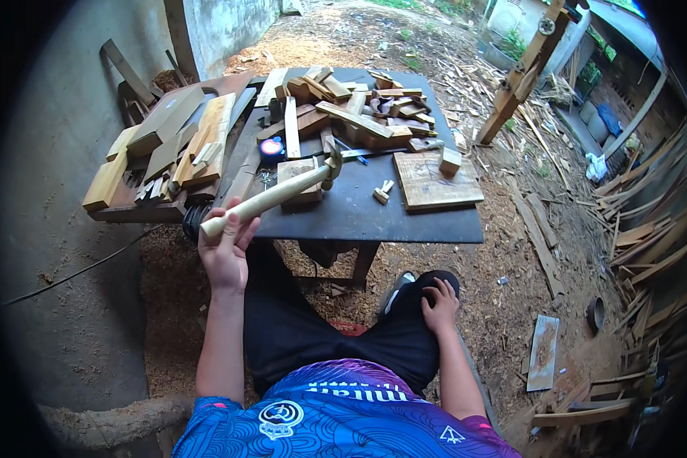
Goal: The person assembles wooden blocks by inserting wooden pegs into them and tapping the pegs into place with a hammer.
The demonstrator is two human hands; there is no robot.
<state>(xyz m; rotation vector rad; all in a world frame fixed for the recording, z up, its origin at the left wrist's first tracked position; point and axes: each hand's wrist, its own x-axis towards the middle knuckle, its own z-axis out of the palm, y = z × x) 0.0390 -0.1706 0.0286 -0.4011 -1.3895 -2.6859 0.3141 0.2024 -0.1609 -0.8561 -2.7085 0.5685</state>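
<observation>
My left hand (227, 240) grips the pale wooden handle of a hammer (275, 198) near the table's front edge. The hammer slants up to the right, its head (330, 166) over the middle of the table. Beneath it is a wooden block (301, 197). Pens, a blue tape measure (272, 150) and small wood pieces (382, 191) lie around it. My right hand (439, 305) rests on my right knee with its fingers loosely apart, holding nothing.
The dark table (374, 229) carries a heap of offcuts (355, 111), a square board (435, 183) at the right and stacked planks (202, 141) at the left. A wall stands left, with a cable beside it. A wooden post (523, 80) and scrap piles (641, 237) stand right.
</observation>
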